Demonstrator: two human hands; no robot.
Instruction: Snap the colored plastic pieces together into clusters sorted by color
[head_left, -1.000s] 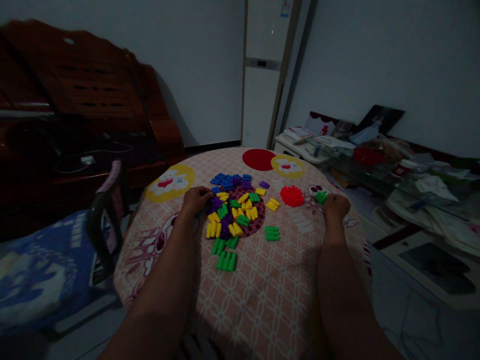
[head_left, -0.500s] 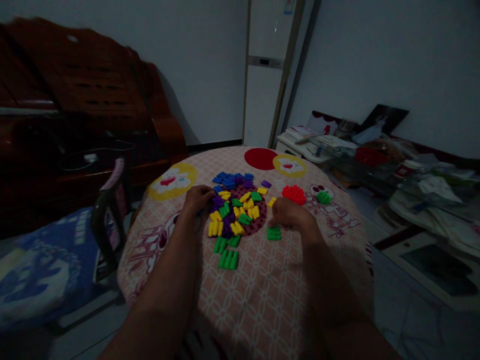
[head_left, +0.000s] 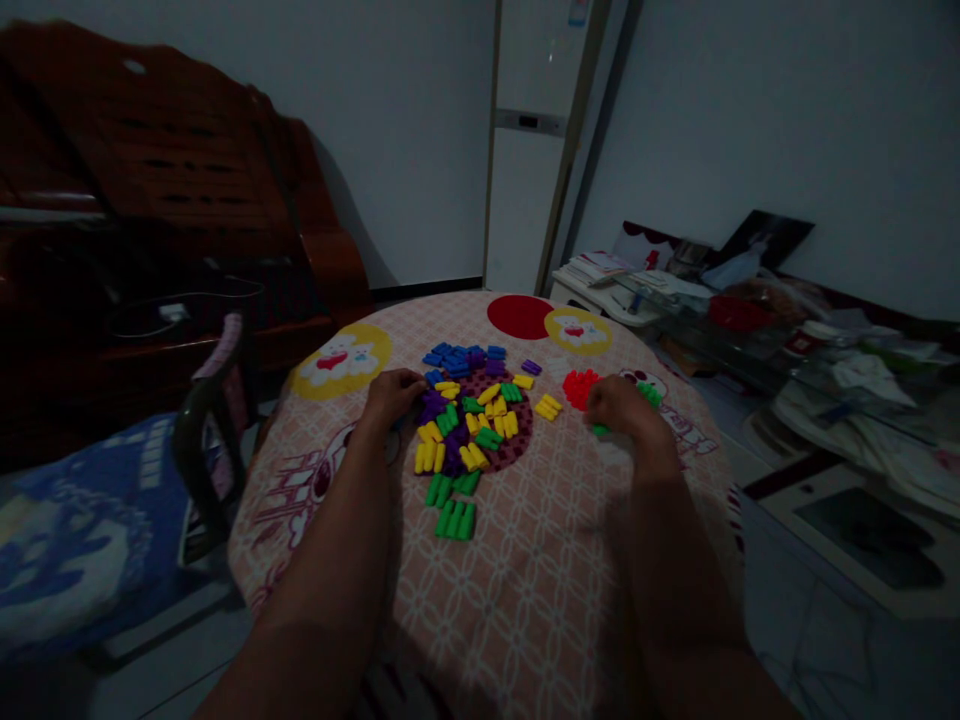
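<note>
My right hand (head_left: 616, 405) is closed on a green toy block (head_left: 600, 429), whose lower edge shows beneath the fingers. Just left of that hand lies a cluster of red blocks (head_left: 579, 388); green blocks (head_left: 649, 393) show partly behind it. At the left edge of the mixed pile rests my left hand (head_left: 394, 395), fingers drawn together; what they hold, if anything, is hidden. Beside it are purple blocks (head_left: 432, 404), blue blocks (head_left: 454, 360) and yellow blocks (head_left: 430, 457). Nearer to me lie more green blocks (head_left: 455, 520).
The round table has a patterned pink cloth (head_left: 510, 590). A chair with a blue cover (head_left: 97, 540) stands at the left, a wooden sofa (head_left: 172, 180) behind it. A cluttered glass-topped cabinet (head_left: 757, 345) is at the right. A single yellow block (head_left: 548, 407) lies right of the pile.
My right hand has moved right and away from me, carrying the green block from beside the pile to the red and green clusters. My left hand has stayed almost in place.
</note>
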